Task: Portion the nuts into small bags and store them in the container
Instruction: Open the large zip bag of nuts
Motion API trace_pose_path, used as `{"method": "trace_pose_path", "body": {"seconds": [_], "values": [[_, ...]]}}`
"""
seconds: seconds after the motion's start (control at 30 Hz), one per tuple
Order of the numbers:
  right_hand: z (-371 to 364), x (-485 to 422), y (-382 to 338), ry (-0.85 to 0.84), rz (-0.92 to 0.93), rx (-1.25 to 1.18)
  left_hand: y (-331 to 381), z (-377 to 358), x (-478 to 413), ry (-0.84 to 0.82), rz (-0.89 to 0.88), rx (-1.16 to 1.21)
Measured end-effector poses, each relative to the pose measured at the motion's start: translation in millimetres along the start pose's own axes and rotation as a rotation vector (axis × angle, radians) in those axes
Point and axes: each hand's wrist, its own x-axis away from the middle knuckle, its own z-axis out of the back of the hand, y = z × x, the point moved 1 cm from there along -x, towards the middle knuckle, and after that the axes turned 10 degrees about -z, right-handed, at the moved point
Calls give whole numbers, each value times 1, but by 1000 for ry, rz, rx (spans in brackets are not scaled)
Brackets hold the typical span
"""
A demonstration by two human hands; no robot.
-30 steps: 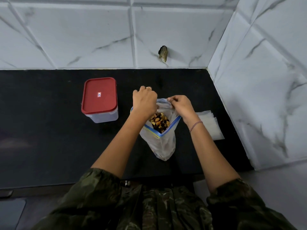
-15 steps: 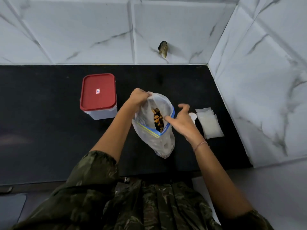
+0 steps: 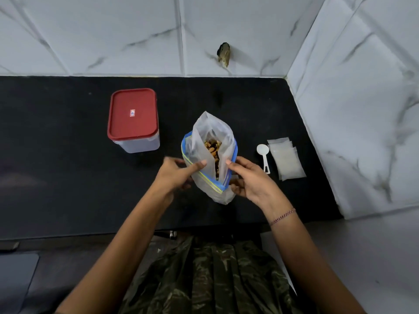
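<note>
Holding open zip bag (image 3: pixel 205 141) of nuts (image 3: pixel 213 147) upright mid-counter (image 3: pixel 68 155). Pinching its 9 o'clock wall with left hand (image 3: pixel 174 175), thumb on film. Gripping 3 o'clock wall with right hand (image 3: pixel 249 177), fingers curled underneath. At 10 o'clock, lidded container (image 3: pixel 133 121); at 3 o'clock, spoon (image 3: pixel 263 154), small bags (image 3: pixel 286 159).

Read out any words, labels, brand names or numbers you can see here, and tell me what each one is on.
Label on the red lid of the container: too small and blurred to read; only red, white and blue patches show.
Zip bag, small bags and spoon: no print visible.
Nothing else in view carries text.
</note>
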Motion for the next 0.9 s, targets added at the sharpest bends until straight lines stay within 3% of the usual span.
{"method": "trace_pose_path", "body": {"seconds": [0.13,0.4,0.5,0.6,0.7,0.8,0.9], "values": [[-5,2,15,-52,-39,-279,-13,-8,14,-99,197,312],[-5,2,25,-31,-46,-858,-25,-16,16,38,311,904],[-3,-2,28,-6,-55,-951,-22,-21,20,19,372,983],[-6,-13,34,19,-112,-952,-21,-29,20,23,367,1056],[-8,-30,43,-68,-101,-972,-24,-38,14,78,383,1149],[-5,-40,45,-108,-90,-810,-31,-44,6,42,373,1137],[2,-42,41,152,-87,-530,-34,-43,2,11,312,953]]}}
